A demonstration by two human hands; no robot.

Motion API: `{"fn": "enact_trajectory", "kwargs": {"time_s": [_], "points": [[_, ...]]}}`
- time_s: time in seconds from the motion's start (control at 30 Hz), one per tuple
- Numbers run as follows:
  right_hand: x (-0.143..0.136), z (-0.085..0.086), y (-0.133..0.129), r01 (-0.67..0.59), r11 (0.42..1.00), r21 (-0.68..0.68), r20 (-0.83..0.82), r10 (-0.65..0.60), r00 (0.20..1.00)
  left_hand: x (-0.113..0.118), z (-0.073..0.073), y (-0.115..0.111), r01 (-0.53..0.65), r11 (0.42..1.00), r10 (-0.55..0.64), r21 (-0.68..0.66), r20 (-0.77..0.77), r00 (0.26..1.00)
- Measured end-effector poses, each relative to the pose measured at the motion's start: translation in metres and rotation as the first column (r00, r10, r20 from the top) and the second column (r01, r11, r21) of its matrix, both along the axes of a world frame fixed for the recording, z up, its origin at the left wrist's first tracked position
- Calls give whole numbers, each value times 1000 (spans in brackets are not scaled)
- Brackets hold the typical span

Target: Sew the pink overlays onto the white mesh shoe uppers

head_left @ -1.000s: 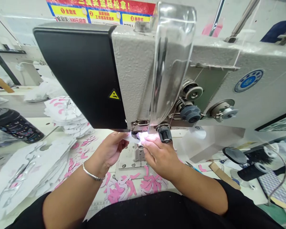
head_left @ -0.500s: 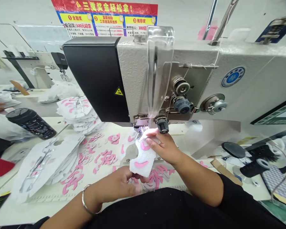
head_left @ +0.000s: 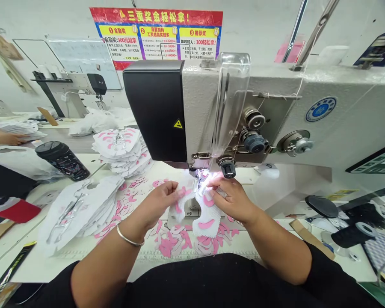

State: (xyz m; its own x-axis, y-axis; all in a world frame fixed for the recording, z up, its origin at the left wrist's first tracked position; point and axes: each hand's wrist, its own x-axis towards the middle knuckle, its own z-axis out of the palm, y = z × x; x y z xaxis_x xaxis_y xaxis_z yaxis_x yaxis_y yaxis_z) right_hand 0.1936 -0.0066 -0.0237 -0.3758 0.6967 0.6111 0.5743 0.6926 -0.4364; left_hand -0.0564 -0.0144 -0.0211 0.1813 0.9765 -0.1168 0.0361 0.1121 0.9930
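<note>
A white textured fabric piece (head_left: 206, 216) with pink curved patches lies under the needle area of a sewing machine (head_left: 199, 107). My left hand (head_left: 158, 201) pinches the left part of the fabric between thumb and fingers. On the other side, my right hand (head_left: 232, 196) grips the fabric close to the lit needle, thumb and fingers pressed on it. Glare hides the exact stitching point. Loose pink curved pieces (head_left: 170, 244) are scattered on the table around and below the fabric.
Left of the machine stand a stack of white pieces with pink patches (head_left: 118, 145), a larger white stack (head_left: 73, 214) and a black tumbler (head_left: 62, 158). A black thread cone (head_left: 353, 234) lies at the right. Another person's hand (head_left: 6, 137) rests on white material far left.
My left hand has risen from the fabric's lower edge to its left part, which now shows spread out. My right hand stays by the needle. The camera view has shifted left.
</note>
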Motion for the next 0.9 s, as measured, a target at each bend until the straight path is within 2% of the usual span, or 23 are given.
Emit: {"fn": "enact_trajectory", "kwargs": {"time_s": [0.13, 0.3, 0.53, 0.6, 0.67, 0.73, 0.77, 0.8, 0.83, 0.87, 0.9], "points": [[4, 6, -8, 83, 992, 96, 92, -92, 992, 19, 1, -12, 211, 974, -198, -84, 139, 970], [3, 1, -8, 25, 986, 166, 269, -70, 960, 21, -1, -21, 290, 954, -269, -80, 202, 942], [-5, -9, -5, 92, 959, 268, 186, -145, 972, 23, -8, -24, 325, 944, -308, -60, 196, 931], [-7, -11, -6, 90, 953, 290, 154, -139, 978, 17, -9, -24, 364, 930, -351, -54, 171, 921], [-9, -13, -5, 89, 943, 321, 113, -131, 985, 4, -9, -21, 396, 916, -391, -65, 83, 917], [-10, -17, -4, 95, 926, 364, 70, -129, 989, -19, -9, -15, 325, 944, -329, -61, -99, 939], [-10, -18, -3, 97, 920, 381, 58, -128, 990, -34, -9, -12, 207, 978, -208, -27, -217, 954], [-10, -20, -2, 96, 915, 392, 49, -126, 991, -50, -9, -8, 41, 999, -29, 26, -350, 936], [-10, -22, -2, 92, 913, 396, 48, -121, 992, -67, -9, -6, -130, 987, 157, 89, -515, 843], [-10, -23, -1, 83, 914, 397, 49, -112, 993, -85, -10, -4, -249, 957, 281, 149, -687, 670], [-10, -24, 0, 71, 915, 397, 51, -99, 994, -101, -11, -3, -318, 928, 332, 193, -816, 473]]}}
